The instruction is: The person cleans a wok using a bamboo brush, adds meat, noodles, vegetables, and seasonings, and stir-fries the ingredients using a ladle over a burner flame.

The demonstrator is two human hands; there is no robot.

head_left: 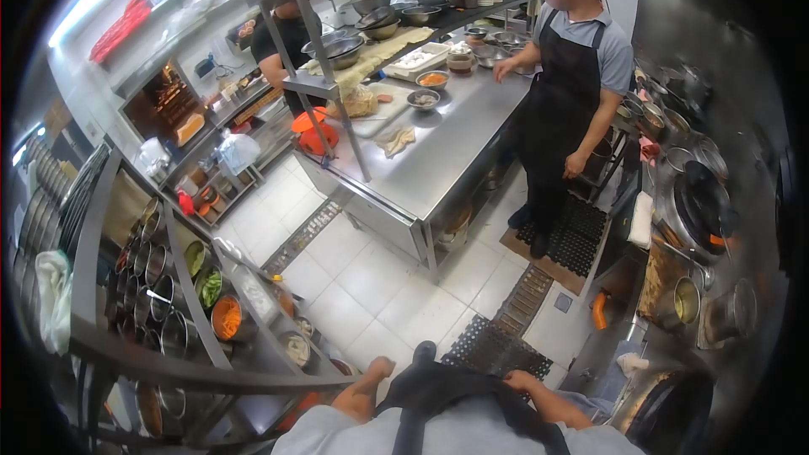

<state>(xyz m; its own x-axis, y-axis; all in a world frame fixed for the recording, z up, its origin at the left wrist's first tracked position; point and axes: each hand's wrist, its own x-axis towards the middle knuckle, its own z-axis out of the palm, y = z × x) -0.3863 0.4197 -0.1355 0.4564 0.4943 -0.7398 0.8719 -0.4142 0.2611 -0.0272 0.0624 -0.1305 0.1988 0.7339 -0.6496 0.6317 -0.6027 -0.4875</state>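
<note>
My left hand [381,368] hangs beside my dark apron [451,388], its fingers curled in and nothing visible in them. It is nearest to the metal shelf rail [244,379] on my left. On the other side my right hand [521,381] is low at the apron's edge. Its fingers are small and partly hidden, so I cannot tell whether they touch the cloth. Left of the rail are metal pots of shredded orange vegetable [226,318] and green vegetable [209,288].
A steel worktable [371,194] stands ahead, with a bowl of grey pieces [423,99] and a cloth [394,141] on it. A co-worker [565,93] stands at its right side. Another person [282,50] is behind it. Black floor mats [484,350] and woks [695,194] are on the right.
</note>
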